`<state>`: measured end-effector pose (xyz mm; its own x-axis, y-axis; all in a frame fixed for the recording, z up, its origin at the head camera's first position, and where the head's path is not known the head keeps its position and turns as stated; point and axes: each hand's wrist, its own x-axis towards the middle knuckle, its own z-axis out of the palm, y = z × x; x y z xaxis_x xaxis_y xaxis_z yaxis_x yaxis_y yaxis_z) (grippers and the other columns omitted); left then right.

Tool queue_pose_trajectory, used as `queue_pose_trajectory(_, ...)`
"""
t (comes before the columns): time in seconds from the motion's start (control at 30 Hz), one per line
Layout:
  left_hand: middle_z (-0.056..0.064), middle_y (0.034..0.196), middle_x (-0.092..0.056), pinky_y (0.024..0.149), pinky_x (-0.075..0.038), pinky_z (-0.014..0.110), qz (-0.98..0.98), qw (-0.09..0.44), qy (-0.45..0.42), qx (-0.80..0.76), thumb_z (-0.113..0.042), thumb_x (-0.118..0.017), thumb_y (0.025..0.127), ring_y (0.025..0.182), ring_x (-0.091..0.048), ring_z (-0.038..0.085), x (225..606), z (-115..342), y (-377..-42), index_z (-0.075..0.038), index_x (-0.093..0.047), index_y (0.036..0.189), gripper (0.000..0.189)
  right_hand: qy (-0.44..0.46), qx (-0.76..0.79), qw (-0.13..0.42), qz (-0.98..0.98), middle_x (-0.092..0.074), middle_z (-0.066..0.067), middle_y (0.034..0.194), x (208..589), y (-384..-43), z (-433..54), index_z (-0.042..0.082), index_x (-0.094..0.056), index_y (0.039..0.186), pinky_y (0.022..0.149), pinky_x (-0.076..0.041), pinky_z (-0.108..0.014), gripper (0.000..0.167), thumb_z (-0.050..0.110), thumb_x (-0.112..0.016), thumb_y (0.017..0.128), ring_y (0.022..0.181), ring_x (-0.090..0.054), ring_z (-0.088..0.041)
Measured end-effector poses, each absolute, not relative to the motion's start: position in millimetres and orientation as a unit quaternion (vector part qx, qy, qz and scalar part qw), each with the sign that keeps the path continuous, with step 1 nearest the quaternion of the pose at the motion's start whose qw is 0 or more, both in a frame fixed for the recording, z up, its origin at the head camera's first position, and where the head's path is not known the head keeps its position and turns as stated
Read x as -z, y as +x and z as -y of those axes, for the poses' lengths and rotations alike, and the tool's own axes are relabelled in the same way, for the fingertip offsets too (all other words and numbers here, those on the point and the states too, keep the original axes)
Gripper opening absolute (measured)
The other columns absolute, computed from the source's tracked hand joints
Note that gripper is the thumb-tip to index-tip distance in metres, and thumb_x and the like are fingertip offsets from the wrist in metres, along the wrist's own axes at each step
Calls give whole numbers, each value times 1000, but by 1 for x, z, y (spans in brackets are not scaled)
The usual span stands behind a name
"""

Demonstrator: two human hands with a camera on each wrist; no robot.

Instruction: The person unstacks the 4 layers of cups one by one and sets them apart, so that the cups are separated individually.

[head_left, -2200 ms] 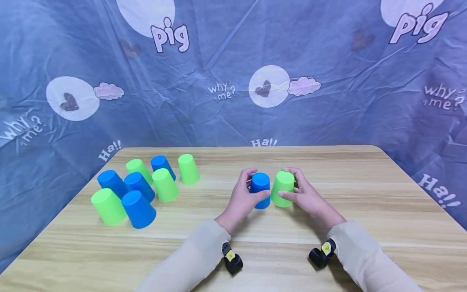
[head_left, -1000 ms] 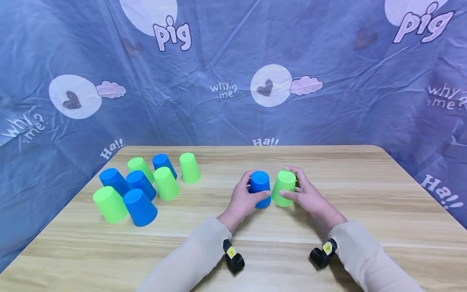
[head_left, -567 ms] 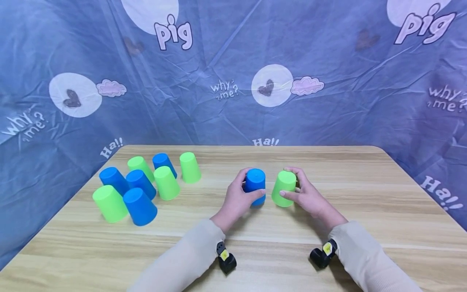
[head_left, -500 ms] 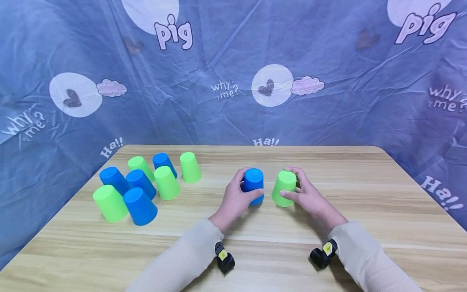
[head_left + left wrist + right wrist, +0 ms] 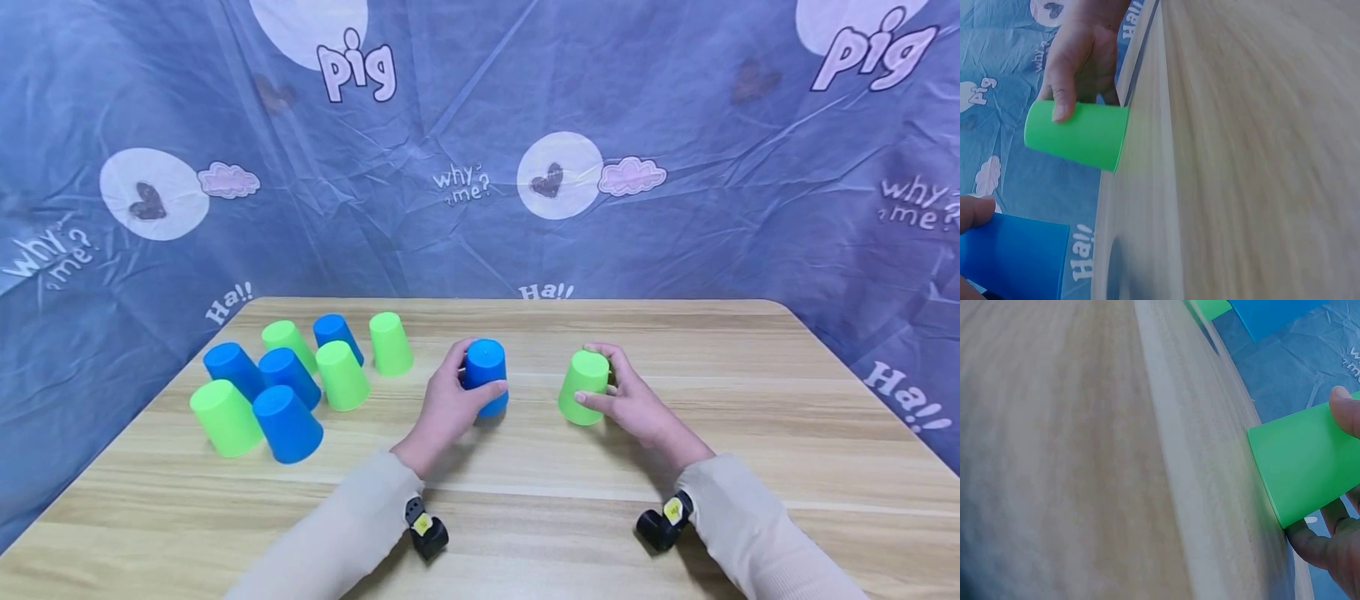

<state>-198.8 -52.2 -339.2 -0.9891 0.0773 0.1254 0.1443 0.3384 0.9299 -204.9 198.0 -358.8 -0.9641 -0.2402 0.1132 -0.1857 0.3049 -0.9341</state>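
Observation:
Upside down in my left hand (image 5: pixel 447 402) is a blue cup (image 5: pixel 486 367), gripped between the thumb in front and the fingers behind. The left wrist view shows this blue cup (image 5: pixel 1016 256) with its rim raised off the table, a shadow beneath. My right hand (image 5: pixel 630 404) grips a green cup (image 5: pixel 581 379) the same way, mouth down, to the right of the blue one. In the right wrist view the rim of the green cup (image 5: pixel 1310 465) is at the tabletop. A gap of bare wood separates the two cups.
On the left of the wooden table (image 5: pixel 525 533) stands a group of upturned cups, among them a front blue cup (image 5: pixel 288 425), a front green cup (image 5: pixel 225 419) and a rear green cup (image 5: pixel 390 346). A blue printed cloth (image 5: pixel 480 250) hangs behind the table.
My left hand has moved left with the blue cup, away from the green cup it stood beside. The right hand and its green cup have stayed put.

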Motion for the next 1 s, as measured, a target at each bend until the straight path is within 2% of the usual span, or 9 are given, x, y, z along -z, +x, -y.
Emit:
queue_pose_trajectory(0.3, 9, 131, -50, 95, -41, 55, 824, 35, -43, 564, -22, -72, 80, 119, -49, 31, 336, 75, -194, -23, -44, 133, 60, -131, 577, 27, -806, -33, -24, 132, 360, -204, -198, 7, -22, 138, 99, -34, -59, 67, 1, -61, 84, 119, -39, -48)
queue_pose_trajectory(0.53, 8, 133, -49, 97, -40, 54, 833, 36, -28, 551, -23, -72, 81, 122, -47, 31, 335, 96, -192, -22, -42, 133, 60, -128, 576, 28, -807, -32, -25, 134, 359, -205, -198, 7, -21, 138, 101, -23, -66, 68, 1, -61, 83, 122, -34, -52)
queue_pose_trajectory(1.0, 11, 138, -41, 99, -37, 57, 864, 10, 10, 503, -30, -68, 84, 127, -39, 34, 337, 143, -184, -21, -34, 137, 64, -121, 582, 34, -803, -33, -23, 135, 362, -207, -199, 8, -22, 138, 103, -22, -65, 68, 0, -61, 82, 123, -34, -51)
